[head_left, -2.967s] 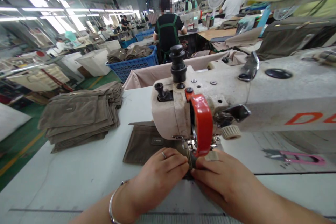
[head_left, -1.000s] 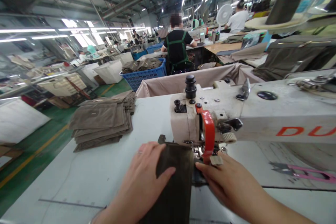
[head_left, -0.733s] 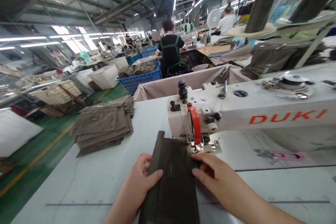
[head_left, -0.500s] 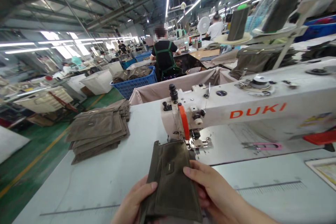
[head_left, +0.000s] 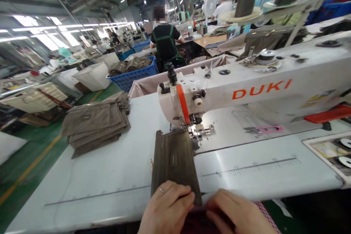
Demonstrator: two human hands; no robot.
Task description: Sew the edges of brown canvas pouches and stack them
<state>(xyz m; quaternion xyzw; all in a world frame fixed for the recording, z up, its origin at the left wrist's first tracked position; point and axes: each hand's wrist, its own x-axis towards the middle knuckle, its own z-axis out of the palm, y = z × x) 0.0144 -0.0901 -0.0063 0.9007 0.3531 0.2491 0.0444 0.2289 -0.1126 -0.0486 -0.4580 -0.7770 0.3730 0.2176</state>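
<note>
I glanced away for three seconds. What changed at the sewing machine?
The fabric piece was turned lengthwise and pulled from under the needle toward the person; the left hand and right hand drew back to the near edge of the table. The folded stack and sewing machine stayed put.

Fabric piece (head_left: 174, 164) flat on counter (head_left: 109, 175), far end under sewing machine (head_left: 246, 87); both hands at near end. Fabric stack (head_left: 94, 124) left; basket (head_left: 134, 75) behind.
</note>
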